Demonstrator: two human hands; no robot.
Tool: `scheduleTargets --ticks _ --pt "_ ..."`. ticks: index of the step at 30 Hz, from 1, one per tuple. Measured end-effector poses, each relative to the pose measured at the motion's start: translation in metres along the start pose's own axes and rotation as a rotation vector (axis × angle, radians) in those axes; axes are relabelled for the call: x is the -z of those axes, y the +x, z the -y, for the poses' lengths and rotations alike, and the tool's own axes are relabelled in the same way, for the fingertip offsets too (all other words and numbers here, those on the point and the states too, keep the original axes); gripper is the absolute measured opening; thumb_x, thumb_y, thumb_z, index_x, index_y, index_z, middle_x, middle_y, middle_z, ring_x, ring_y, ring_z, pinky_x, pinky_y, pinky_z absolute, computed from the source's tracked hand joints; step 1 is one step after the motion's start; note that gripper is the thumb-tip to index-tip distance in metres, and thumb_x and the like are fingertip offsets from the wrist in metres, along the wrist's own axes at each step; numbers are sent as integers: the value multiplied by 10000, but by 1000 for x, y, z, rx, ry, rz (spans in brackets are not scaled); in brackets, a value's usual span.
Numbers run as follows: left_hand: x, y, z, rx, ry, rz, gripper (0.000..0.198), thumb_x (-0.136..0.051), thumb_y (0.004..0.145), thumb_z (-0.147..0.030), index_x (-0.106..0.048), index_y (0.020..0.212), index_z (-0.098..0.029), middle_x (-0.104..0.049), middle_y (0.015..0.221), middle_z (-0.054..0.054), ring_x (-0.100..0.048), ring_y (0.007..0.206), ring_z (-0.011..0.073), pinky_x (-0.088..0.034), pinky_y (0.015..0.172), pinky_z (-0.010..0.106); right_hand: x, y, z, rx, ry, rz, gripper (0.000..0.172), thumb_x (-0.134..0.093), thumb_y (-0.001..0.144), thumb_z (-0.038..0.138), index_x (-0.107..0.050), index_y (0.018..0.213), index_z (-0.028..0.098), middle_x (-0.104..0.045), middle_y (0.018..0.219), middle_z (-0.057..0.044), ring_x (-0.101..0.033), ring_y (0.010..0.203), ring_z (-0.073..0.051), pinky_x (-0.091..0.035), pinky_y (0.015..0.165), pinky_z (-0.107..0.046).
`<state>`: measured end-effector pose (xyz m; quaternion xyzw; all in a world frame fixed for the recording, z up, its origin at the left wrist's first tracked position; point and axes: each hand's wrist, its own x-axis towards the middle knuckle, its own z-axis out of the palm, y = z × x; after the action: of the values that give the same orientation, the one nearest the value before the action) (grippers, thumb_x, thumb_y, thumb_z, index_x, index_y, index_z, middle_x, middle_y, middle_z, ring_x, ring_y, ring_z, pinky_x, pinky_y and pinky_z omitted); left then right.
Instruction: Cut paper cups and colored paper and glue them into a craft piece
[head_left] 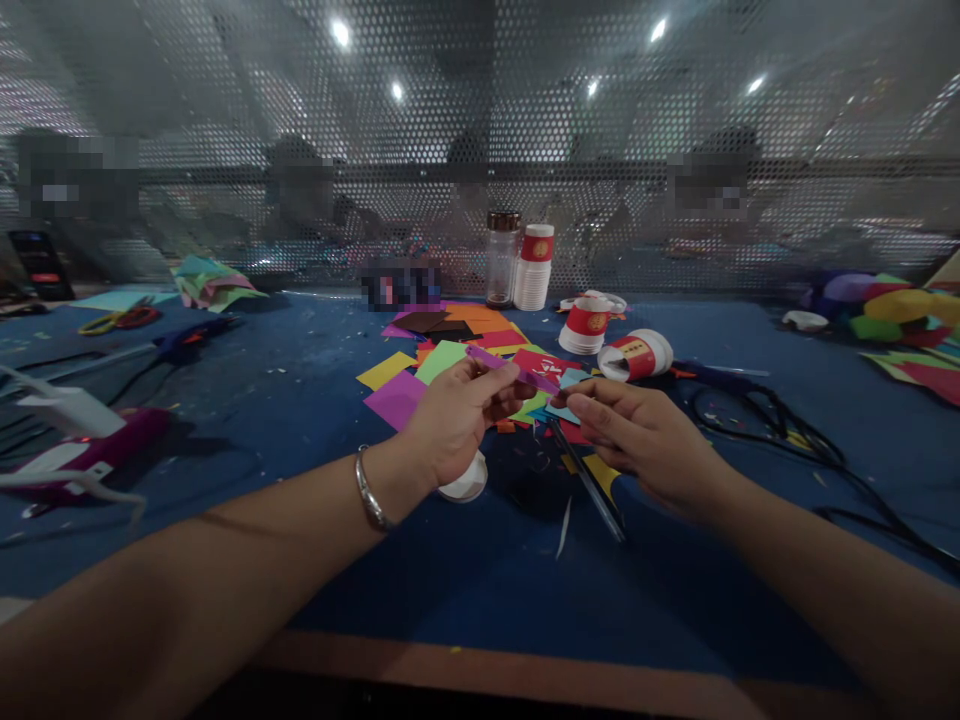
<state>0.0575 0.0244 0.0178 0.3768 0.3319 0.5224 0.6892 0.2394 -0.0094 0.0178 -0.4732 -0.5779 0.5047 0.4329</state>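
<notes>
Both hands [469, 415] [645, 435] pinch a purple strip [536, 380] over a blue tabletop [289, 405] facing perforated panelling [424, 135].

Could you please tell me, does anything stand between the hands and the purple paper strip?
Nothing visible does. The left hand pinches the purple paper strip, and the right hand is at its right end, seemingly touching it. The coloured papers lie on the table, not between.
</notes>
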Motion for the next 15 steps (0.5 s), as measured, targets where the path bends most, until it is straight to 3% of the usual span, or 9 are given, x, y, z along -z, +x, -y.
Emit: scheduleTargets --ticks 6,11,15 --pt "0 0 -2 -74 62 33 154 -693 812 -89 -558 809 -163 -665 712 -8 -658 692 117 -496 689 244 -2 -1 1 -4 -3 0 496 -751 738 612 -608 888 161 -356 550 114 -237 397 -15 -108 397 -212" --pt "1 3 -3 -87 89 74 110 -637 830 -62 -602 881 -153 -673 711 -8 -652 680 104 -480 675 229 -2 -1 1 -1 6 -5 465 -750 752 589 -611 883 165 -360 556 106 -242 404 -21 -111 395 -212" --pt "2 6 -5 -84 85 121 103 -665 800 -68 -609 830 -148 -678 699 -6 -657 676 109 -473 672 235 -3 -2 2 -6 13 4 434 -742 767 570 -607 873 171 -347 544 110 -229 400 -21 -100 395 -217"
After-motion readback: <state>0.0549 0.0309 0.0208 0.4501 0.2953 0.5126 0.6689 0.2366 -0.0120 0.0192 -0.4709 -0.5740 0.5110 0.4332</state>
